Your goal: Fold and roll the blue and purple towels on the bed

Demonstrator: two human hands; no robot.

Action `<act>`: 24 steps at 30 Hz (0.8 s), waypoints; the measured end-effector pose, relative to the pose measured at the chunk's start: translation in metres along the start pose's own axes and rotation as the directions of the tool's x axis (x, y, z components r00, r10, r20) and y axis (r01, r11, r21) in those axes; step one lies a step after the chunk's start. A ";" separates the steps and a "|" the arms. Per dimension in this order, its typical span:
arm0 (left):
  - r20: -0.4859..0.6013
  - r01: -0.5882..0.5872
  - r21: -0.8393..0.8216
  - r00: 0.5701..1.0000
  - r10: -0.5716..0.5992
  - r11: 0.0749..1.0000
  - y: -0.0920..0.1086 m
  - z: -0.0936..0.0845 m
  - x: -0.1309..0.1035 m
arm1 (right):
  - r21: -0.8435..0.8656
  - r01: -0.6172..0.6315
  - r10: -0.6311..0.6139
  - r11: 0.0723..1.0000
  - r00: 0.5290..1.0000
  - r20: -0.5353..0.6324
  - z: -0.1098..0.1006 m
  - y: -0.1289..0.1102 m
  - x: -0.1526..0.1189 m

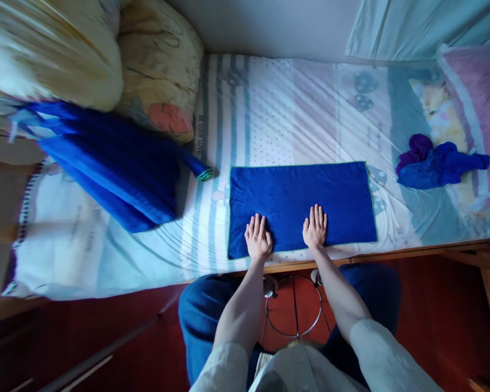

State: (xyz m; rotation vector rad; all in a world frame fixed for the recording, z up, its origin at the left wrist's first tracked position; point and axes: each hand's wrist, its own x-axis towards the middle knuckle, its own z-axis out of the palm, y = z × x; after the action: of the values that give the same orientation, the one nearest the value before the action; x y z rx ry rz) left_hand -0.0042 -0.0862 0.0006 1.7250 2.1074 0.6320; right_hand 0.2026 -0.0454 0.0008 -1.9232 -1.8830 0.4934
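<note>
A folded blue towel (302, 204) lies flat on the bed (277, 109), near its front edge. Both hands, left hand (258, 238) and right hand (315, 227), press on its near half, fingers straight and together, holding nothing. Crumpled blue cloth (441, 163) sits well to the right.

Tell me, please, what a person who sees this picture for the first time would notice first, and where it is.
The eye goes first to the dark blue towel, spread flat near the front edge of the bed, with the left hand and the right hand lying palm down on its near edge. Next comes the large blue cloth heaped at the left beside the pillows, and a small crumpled blue and purple bundle at the right.
</note>
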 end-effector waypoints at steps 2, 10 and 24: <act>0.002 -0.001 0.012 1.000 0.001 1.000 0.002 0.000 0.000 | -0.008 0.001 -0.002 1.000 1.000 -0.027 0.003 0.003 0.000; -0.009 -0.007 0.038 1.000 0.007 0.999 -0.004 -0.001 -0.001 | -0.020 0.016 -0.018 1.000 0.994 -0.103 0.012 0.007 0.002; 0.135 -0.219 -0.569 0.926 0.353 0.792 0.102 0.081 0.016 | -0.169 0.007 -0.011 0.986 1.000 -0.022 0.022 0.023 -0.002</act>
State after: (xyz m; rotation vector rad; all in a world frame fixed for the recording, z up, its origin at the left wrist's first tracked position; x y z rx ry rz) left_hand 0.1195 -0.0444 -0.0121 1.6823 1.3265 0.9526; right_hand 0.2109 -0.0464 -0.0295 -2.0164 -1.9738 0.3167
